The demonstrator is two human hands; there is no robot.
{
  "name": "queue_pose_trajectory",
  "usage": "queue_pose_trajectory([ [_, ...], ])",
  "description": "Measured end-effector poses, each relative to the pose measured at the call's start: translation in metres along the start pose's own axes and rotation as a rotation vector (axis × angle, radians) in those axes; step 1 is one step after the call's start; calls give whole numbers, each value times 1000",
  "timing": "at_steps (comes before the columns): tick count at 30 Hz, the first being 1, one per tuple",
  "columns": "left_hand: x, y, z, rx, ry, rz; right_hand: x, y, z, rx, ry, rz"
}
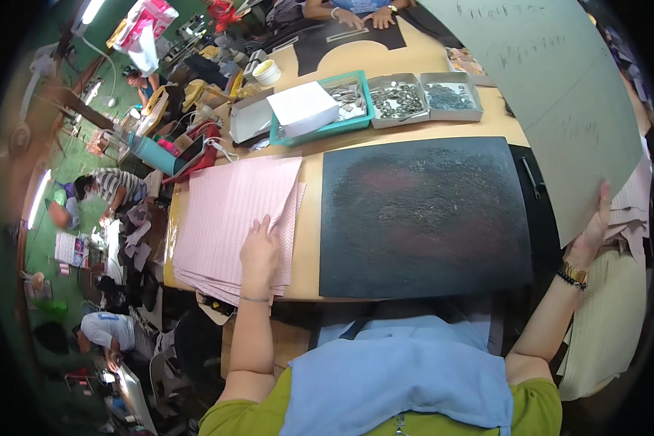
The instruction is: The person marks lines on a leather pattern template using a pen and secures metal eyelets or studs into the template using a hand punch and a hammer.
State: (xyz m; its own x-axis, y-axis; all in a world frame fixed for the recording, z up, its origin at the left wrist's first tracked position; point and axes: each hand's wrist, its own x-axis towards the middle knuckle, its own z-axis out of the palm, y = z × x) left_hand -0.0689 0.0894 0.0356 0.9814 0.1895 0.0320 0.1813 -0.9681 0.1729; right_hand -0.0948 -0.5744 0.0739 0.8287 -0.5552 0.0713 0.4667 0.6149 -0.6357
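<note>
My right hand [592,229] grips the lower edge of a large grey-green pattern board [559,94], raised at a tilt over the right side of the table. Handwritten marks run across its face. On the left, my left hand [260,254] rests on a stack of pink textured sheets [229,196], fingertips touching the top sheet near its right side, fingers a little apart. The stack's sheets are slightly fanned at the edges. Between my hands lies a dark, worn rectangular mat [425,218].
Beyond the mat stand a teal tray [363,120] with a white box [303,109] and two boxes of small metal parts [396,100]. A person's hands [367,18] lie on a dark cut piece [341,47] across the table. Other people sit at the left.
</note>
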Motion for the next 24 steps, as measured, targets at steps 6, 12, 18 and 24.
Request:
queue_pose_trajectory([
  [6, -21, 68, -55, -925, -408, -4, 3, -10, -1, -5, 35, -53],
  [12, -69, 173, -28, -783, -604, 731, -6, -15, 32, -139, 56, -166],
  [18, -90, 161, -2, -20, -436, 1119, -8, -46, -1, -177, 90, -121],
  [24, -101, 157, 3, -149, -432, 1073, -2, -36, -15, -262, 103, -147],
])
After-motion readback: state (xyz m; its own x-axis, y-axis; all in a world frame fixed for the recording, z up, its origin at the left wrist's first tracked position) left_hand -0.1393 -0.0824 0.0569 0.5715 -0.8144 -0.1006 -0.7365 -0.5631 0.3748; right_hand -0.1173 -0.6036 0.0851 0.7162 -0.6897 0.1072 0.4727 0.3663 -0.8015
